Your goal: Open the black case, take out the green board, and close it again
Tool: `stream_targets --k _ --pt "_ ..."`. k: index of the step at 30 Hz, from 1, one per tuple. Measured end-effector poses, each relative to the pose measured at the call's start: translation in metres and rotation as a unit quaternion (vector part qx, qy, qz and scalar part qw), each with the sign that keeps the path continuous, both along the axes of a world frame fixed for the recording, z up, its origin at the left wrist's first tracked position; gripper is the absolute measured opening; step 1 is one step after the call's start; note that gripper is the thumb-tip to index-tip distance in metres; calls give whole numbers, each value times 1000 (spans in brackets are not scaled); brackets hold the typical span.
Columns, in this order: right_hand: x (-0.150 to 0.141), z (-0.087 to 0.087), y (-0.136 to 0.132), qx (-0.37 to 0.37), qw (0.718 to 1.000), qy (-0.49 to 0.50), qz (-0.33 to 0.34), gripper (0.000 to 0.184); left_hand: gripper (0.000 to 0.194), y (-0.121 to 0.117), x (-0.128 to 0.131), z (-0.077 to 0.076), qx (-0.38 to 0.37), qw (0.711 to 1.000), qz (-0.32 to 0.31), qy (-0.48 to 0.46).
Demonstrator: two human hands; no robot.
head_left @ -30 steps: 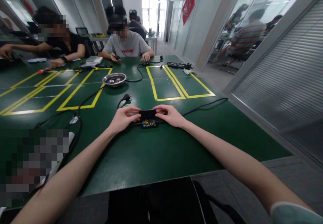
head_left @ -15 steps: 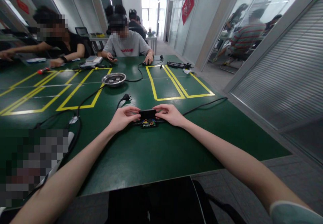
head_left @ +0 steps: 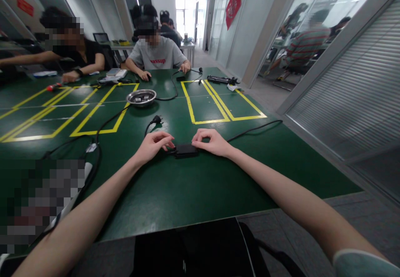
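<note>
Both hands at a small black box
My left hand (head_left: 155, 144) curls loosely beside the black box (head_left: 186, 150); my right hand (head_left: 212, 141) pinches near its corner, grasp unclear.

A metal bowl (head_left: 141, 104) between yellow tape outlines (head_left: 212, 121)
Small metal parts lie inside the bowl; left of it is a red-and-black object (head_left: 53, 87). Beyond it sits a person in a grey shirt (head_left: 161, 52); right of it and farther back are a long black object (head_left: 220, 80) and a red banner (head_left: 233, 5).
</note>
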State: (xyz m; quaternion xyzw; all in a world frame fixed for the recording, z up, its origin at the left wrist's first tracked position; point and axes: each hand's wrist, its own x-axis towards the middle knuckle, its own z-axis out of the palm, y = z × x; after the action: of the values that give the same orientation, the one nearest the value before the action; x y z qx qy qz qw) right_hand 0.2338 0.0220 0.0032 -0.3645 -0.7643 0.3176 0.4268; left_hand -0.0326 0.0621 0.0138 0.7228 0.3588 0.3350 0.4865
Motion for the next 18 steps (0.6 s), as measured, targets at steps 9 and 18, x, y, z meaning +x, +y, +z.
stream_targets --k 9,18 --pt "2 2 -5 74 992 -83 62 28 27 -6 4 0 27 998 -16 46" --pt "-6 -4 -8 32 998 -58 22 26 29 -4 3 1 33 998 -27 51"
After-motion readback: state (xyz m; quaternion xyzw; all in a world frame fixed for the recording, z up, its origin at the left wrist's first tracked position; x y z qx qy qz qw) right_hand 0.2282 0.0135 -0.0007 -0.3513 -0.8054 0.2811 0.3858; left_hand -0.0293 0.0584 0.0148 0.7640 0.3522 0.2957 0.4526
